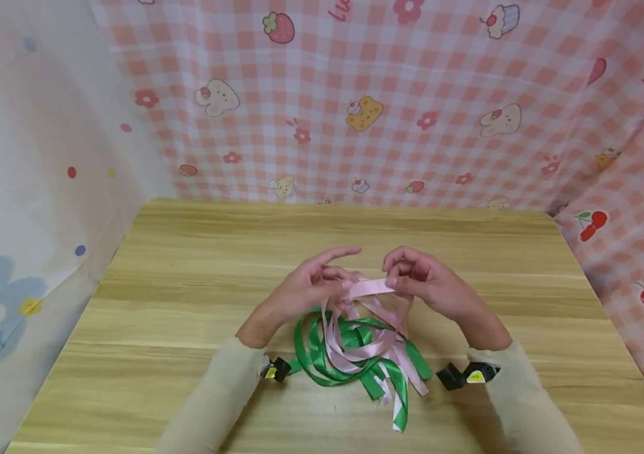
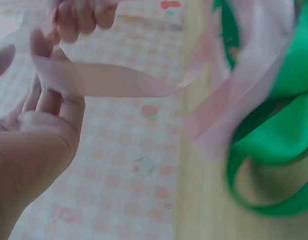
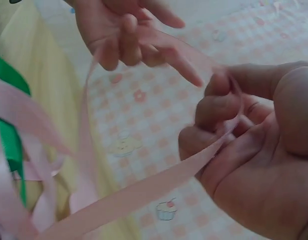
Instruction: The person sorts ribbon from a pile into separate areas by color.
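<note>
Ribbon (image 1: 368, 288), pink | pinched by left hand (image 1: 310, 280), index extended, and by right hand (image 1: 432, 280), spanned between fingertips | trailing below fingers among green ribbon (image 1: 351, 339) | may snag or knot if tugged while crossed with it

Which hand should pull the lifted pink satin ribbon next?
Probably the right hand: its fingers curl around the lifted pink satin ribbon, while the left hand has its index finger stretched clear.
</note>
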{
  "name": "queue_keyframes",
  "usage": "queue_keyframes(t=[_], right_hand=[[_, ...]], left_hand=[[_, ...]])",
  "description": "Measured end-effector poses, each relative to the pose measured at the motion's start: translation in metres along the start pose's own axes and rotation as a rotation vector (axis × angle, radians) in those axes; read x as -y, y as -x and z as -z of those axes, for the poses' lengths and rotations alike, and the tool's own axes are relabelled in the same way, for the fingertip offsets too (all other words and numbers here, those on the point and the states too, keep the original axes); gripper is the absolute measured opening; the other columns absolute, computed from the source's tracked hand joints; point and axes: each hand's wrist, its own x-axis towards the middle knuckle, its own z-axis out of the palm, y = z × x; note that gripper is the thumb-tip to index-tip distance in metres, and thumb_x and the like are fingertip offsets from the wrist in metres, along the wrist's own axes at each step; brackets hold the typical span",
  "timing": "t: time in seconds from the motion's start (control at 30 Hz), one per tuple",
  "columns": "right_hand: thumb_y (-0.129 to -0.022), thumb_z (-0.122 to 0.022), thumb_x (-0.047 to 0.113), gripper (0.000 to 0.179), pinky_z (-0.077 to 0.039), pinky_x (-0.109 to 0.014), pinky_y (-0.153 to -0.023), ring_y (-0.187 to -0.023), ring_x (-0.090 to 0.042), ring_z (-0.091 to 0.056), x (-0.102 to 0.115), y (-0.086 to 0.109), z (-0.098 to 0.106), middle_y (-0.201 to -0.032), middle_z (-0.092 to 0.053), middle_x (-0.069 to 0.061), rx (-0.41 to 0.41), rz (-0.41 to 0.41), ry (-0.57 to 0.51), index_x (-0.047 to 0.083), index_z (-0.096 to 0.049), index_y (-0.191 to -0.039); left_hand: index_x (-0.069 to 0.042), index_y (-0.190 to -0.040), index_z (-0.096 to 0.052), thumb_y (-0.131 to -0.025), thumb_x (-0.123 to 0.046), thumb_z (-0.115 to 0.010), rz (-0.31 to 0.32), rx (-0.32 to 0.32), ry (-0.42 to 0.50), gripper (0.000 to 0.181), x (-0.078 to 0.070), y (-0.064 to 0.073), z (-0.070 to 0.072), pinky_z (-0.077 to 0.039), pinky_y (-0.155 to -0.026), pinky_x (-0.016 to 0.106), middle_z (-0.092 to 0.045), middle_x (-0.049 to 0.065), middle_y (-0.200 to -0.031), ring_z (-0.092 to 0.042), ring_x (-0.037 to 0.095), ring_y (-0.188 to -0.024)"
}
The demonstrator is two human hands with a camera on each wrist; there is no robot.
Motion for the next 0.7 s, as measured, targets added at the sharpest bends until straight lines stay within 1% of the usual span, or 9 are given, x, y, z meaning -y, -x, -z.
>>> queue_keyframes(t=[0.03,0.07,0.17,0.23,0.27,0.43,0.53,0.67,0.7], right_hand=[[-0.099,-0.050,-0.005,0.019,-0.048,-0.029,-0.051,-0.065,-0.009,-0.053,0.003,0.001,0.001,-0.083,-0.059,0.002,0.003,0.034,-0.021,0.008,-0.054,-0.111],[-0.098,-0.051,-0.006,0.020,-0.050,-0.029,-0.050,-0.066,-0.009,-0.051,0.007,0.002,0.002,-0.083,-0.059,0.002,-0.004,0.058,-0.031,0.009,-0.055,-0.111],[-0.097,-0.051,-0.009,0.023,-0.054,-0.034,-0.046,-0.063,-0.014,-0.050,0.017,0.005,0.006,-0.082,-0.058,0.001,-0.007,0.108,-0.075,0.009,-0.055,-0.111],[-0.096,-0.049,-0.012,0.026,-0.054,-0.039,-0.044,-0.060,-0.016,-0.047,0.022,0.006,0.010,-0.081,-0.056,-0.001,0.000,0.135,-0.110,0.007,-0.055,-0.112],[-0.096,-0.049,-0.013,0.027,-0.054,-0.038,-0.044,-0.058,-0.017,-0.045,0.024,0.007,0.011,-0.081,-0.056,-0.001,-0.007,0.144,-0.110,0.008,-0.055,-0.112],[-0.096,-0.047,-0.014,0.028,-0.056,-0.037,-0.049,-0.055,-0.018,-0.039,0.031,0.014,0.022,-0.081,-0.057,-0.001,-0.027,0.168,-0.125,0.007,-0.056,-0.111],[-0.097,-0.047,-0.014,0.026,-0.058,-0.037,-0.054,-0.060,-0.015,-0.050,0.033,0.019,0.030,-0.084,-0.059,-0.001,-0.017,0.184,-0.158,0.006,-0.056,-0.112],[-0.097,-0.043,-0.017,0.025,-0.059,-0.038,-0.060,-0.074,-0.018,-0.067,0.037,0.028,0.043,-0.090,-0.061,-0.005,0.034,0.258,-0.225,-0.001,-0.053,-0.115],[-0.097,-0.042,-0.018,0.025,-0.059,-0.038,-0.061,-0.075,-0.019,-0.069,0.039,0.031,0.047,-0.091,-0.061,-0.006,0.046,0.271,-0.230,-0.004,-0.052,-0.115]], left_hand=[[-0.008,-0.151,-0.037,-0.099,0.001,-0.053,-0.007,0.017,-0.009,0.054,-0.005,0.002,0.002,-0.052,-0.062,0.026,-0.070,0.016,-0.110,-0.065,0.015,-0.076],[-0.007,-0.151,-0.037,-0.099,0.002,-0.053,-0.018,0.031,-0.029,0.055,-0.010,0.004,0.005,-0.051,-0.061,0.026,-0.070,0.017,-0.107,-0.064,0.014,-0.075],[-0.006,-0.151,-0.037,-0.098,0.002,-0.056,-0.033,0.057,-0.106,0.057,-0.024,0.010,0.012,-0.045,-0.056,0.024,-0.068,0.022,-0.097,-0.057,0.012,-0.067],[-0.006,-0.152,-0.036,-0.097,0.003,-0.057,-0.033,0.071,-0.148,0.059,-0.033,0.017,0.019,-0.043,-0.054,0.024,-0.067,0.026,-0.096,-0.054,0.011,-0.062],[-0.005,-0.152,-0.035,-0.097,0.003,-0.057,-0.032,0.072,-0.176,0.060,-0.037,0.020,0.022,-0.042,-0.053,0.024,-0.067,0.025,-0.095,-0.048,0.013,-0.057],[-0.009,-0.153,-0.036,-0.097,0.001,-0.059,-0.002,0.015,-0.230,0.062,-0.056,0.038,0.039,-0.041,-0.052,0.024,-0.071,0.009,-0.094,-0.046,0.014,-0.056],[-0.010,-0.152,-0.036,-0.097,0.001,-0.059,-0.025,-0.012,-0.214,0.061,-0.064,0.049,0.049,-0.041,-0.051,0.023,-0.071,0.003,-0.093,-0.046,0.014,-0.057],[-0.007,-0.152,-0.036,-0.097,0.004,-0.057,-0.087,0.003,-0.167,0.060,-0.075,0.063,0.065,-0.042,-0.049,0.023,-0.071,0.003,-0.093,-0.045,0.013,-0.057],[-0.007,-0.152,-0.035,-0.097,0.005,-0.056,-0.091,0.013,-0.154,0.060,-0.078,0.067,0.069,-0.044,-0.049,0.024,-0.071,0.004,-0.094,-0.049,0.015,-0.055]])
